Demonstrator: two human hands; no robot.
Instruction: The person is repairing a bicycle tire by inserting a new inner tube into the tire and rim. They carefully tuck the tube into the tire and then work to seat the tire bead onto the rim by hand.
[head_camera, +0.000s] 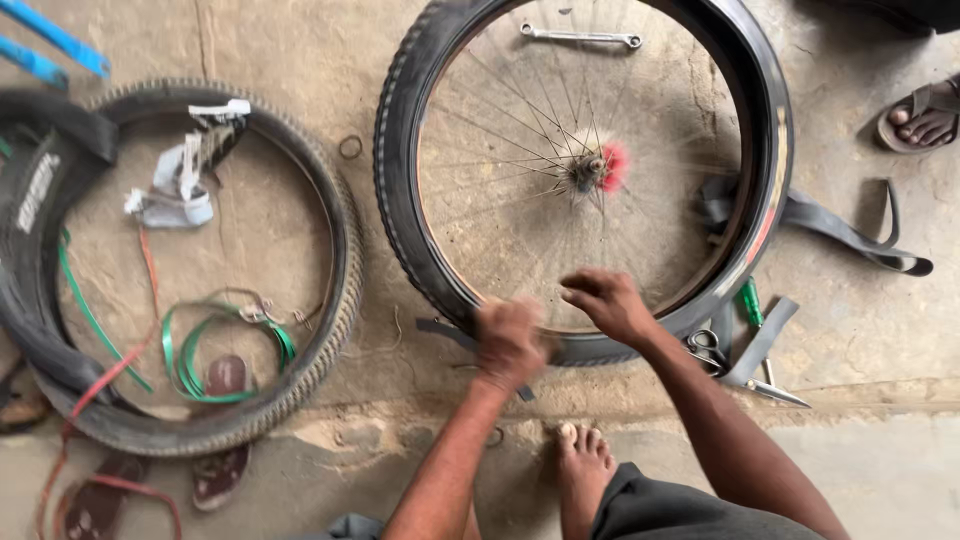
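Observation:
A bicycle wheel with a black tyre (398, 180) lies flat on the concrete floor, its spokes meeting at a hub (585, 170) with a pink brush ring. My left hand (508, 342) is blurred and closed at the near edge of the tyre, seemingly pressing on it. My right hand (607, 303) rests over the rim just to the right, fingers curled loosely. Whether either hand holds anything I cannot make out. A black rubber strip (440, 330) pokes out from under the tyre by my left hand.
A second loose tyre (335, 290) lies at the left with green straps (185, 360) and torn paper inside. A spanner (580, 37) lies within the wheel. Scissors (708, 345), a green-handled screwdriver (750, 300) and inner-tube strips (850, 235) are at the right. My bare foot (583, 470) is below; another person's sandalled foot (925, 118) is top right.

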